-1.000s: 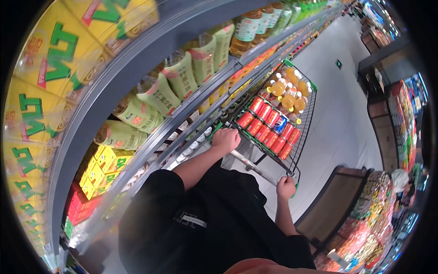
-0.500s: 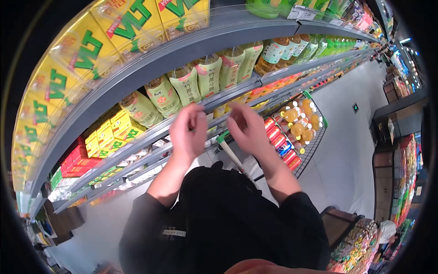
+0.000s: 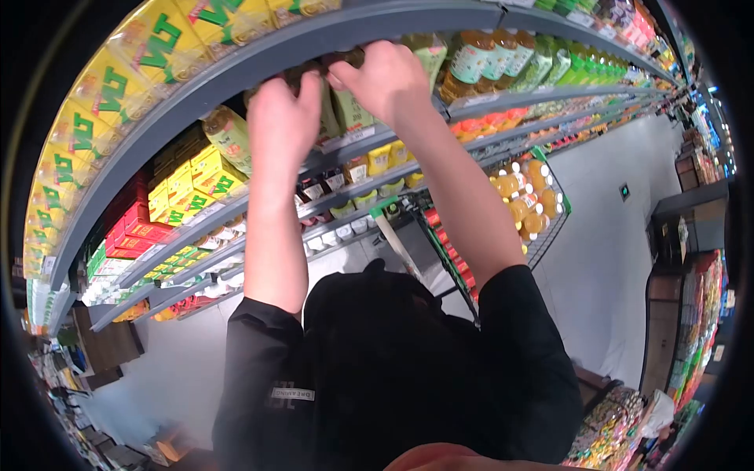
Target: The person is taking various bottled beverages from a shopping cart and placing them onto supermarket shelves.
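Both arms reach up to a shelf of bottles with pale green labels. My left hand [image 3: 284, 118] is at the bottle necks, its fingers bent and closed around the top of a green-labelled bottle [image 3: 329, 114], partly hidden. To its right, my right hand [image 3: 385, 78] has its fingers curled over the top of another green-labelled bottle [image 3: 352, 111]. One more such bottle [image 3: 229, 135] leans left of my left hand, and a further one [image 3: 425, 56] stands right of my right hand.
A shopping cart [image 3: 559, 224] holding orange drink bottles [image 3: 528, 206] and red packs stands to the right. The shelf edge [image 3: 345, 140] runs below the bottles. Yellow cartons [image 3: 161, 39] line the upper shelf. Brown-drink bottles [image 3: 469, 63] stand farther right.
Both hands have moved up and forward from in front of the shelf to the bottle tops, and their fingers have closed there. The view has shifted slightly.
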The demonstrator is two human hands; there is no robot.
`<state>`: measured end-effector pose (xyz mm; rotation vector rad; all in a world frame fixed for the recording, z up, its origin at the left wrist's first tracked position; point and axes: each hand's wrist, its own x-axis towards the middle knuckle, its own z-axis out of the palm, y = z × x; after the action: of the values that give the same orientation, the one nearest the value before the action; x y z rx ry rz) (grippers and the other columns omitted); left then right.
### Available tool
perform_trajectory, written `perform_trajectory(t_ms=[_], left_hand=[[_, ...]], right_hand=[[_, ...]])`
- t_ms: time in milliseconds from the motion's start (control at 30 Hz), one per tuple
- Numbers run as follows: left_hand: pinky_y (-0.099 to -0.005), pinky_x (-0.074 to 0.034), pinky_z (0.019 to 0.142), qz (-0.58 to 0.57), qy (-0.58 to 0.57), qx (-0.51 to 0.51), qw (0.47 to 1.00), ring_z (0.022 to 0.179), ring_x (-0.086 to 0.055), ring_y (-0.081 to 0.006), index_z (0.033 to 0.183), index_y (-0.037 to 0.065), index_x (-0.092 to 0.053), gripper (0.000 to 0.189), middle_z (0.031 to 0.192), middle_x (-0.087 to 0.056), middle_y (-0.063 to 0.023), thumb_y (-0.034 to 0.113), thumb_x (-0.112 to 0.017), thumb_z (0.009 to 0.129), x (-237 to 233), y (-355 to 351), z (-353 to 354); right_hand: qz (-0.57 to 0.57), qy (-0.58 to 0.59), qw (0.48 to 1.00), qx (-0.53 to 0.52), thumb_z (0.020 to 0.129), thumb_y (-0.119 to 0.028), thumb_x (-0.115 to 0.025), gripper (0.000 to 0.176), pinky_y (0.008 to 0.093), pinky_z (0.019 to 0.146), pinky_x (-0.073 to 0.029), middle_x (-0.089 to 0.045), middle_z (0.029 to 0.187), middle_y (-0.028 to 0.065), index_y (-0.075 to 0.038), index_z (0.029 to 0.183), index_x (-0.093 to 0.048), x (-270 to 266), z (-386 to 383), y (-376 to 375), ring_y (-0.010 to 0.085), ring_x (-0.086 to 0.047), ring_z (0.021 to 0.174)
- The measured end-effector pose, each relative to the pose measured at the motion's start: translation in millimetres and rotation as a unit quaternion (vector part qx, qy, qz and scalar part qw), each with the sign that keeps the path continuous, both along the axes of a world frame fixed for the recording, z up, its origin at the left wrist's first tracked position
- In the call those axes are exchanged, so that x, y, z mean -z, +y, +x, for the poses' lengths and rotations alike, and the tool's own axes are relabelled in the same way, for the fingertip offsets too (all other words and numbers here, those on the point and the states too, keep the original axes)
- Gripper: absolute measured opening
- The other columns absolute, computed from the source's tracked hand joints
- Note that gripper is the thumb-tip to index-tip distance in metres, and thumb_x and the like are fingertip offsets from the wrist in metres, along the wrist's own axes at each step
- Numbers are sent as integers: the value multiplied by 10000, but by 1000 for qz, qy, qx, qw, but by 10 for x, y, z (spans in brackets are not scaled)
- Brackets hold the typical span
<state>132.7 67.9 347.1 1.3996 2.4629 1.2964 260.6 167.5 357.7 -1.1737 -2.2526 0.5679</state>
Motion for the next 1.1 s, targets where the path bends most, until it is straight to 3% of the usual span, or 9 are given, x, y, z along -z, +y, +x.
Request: perform_trajectory(t_ms=[67, 200, 233, 367, 533, 733, 900, 967, 1100], left_hand=[[-388, -554, 809, 76, 82, -5, 994, 873, -766, -293, 1245, -53, -687, 538, 936, -764, -228, 400, -693, 954, -10, -42, 41], [-416, -549, 708, -18, 94, -27, 995, 707, -712, -329, 1021, 16, -747, 503, 739, -703, -153, 493, -773, 865, -150, -172, 112], [-413, -546, 695, 4, 103, -23, 994, 704, -715, -319, 980, 17, -749, 535, 722, -701, -143, 525, -804, 824, -120, -185, 110], [-258, -490, 648, 55, 60, -9, 997, 649, -582, -76, 1033, 30, -765, 398, 716, -673, -12, 358, -872, 834, -48, -305, 238], [-223, -471, 692, 134, 90, 51, 986, 781, -565, -62, 1087, 37, -724, 284, 907, -666, -2, 208, -843, 893, 280, -509, 184], [-283, -486, 817, 299, 68, 143, 941, 954, -582, -151, 1231, -18, -586, 303, 1137, -587, -97, 122, -707, 991, 596, -705, -44], [-410, -553, 937, 372, 110, 169, 906, 1066, -607, -233, 1211, -44, -552, 514, 1131, -578, -118, 394, -709, 993, 436, -1064, 98], [-388, -539, 926, 321, 47, 139, 936, 1065, -597, -218, 1209, -34, -555, 615, 1130, -574, -112, 528, -666, 986, 428, -1333, 65], [-336, -426, 961, 193, -64, 180, 962, 1059, -556, -201, 1232, -28, -576, 375, 1177, -585, -102, 293, -631, 1045, 582, -1697, -11]], right_hand=[[11, 73, 997, -1, 870, -539, -696, 514, 489, 874, -562, -750, 941, 211, -40, 988, -741, 110, 65, -60, 411, -716, 943], [150, 219, 961, -77, 865, -438, -755, 357, 424, 673, -568, -713, 770, 121, -87, 909, -706, 345, 345, -244, 338, -710, 732], [226, 273, 929, -109, 818, -400, -823, 387, 302, 496, -435, -582, 593, 30, -105, 1061, -764, 447, 403, -229, 129, -554, 505], [177, 299, 930, -116, 817, -192, -883, 430, 243, 605, -522, -756, 905, 2, -60, 1198, -733, 298, 1141, -645, 27, -635, 695], [26, 468, 879, -88, 1042, -247, -619, 432, 443, 1077, -492, -658, 1317, 181, 74, 1331, -608, 474, 2274, -793, 287, -647, 1216], [-182, 310, 912, 196, 999, -266, -715, 366, 263, 783, -517, -701, 988, -4, -12, 1261, -687, 1714, 2948, -699, 82, -640, 886], [-265, 407, 786, 383, 1004, -291, -707, 340, 258, 645, -476, -682, 926, -4, 7, 1168, -715, 3235, 3184, -216, 76, -585, 741], [-294, 457, 717, 436, 995, -305, -717, 357, 297, 626, -488, -692, 942, 26, 12, 1159, -712, 3715, 3097, -103, 111, -606, 763], [-396, 498, 616, 465, 981, -396, -704, 387, 561, 779, -563, -658, 1124, 58, -96, 1219, -646, 4516, 2900, 120, 272, -659, 999]])
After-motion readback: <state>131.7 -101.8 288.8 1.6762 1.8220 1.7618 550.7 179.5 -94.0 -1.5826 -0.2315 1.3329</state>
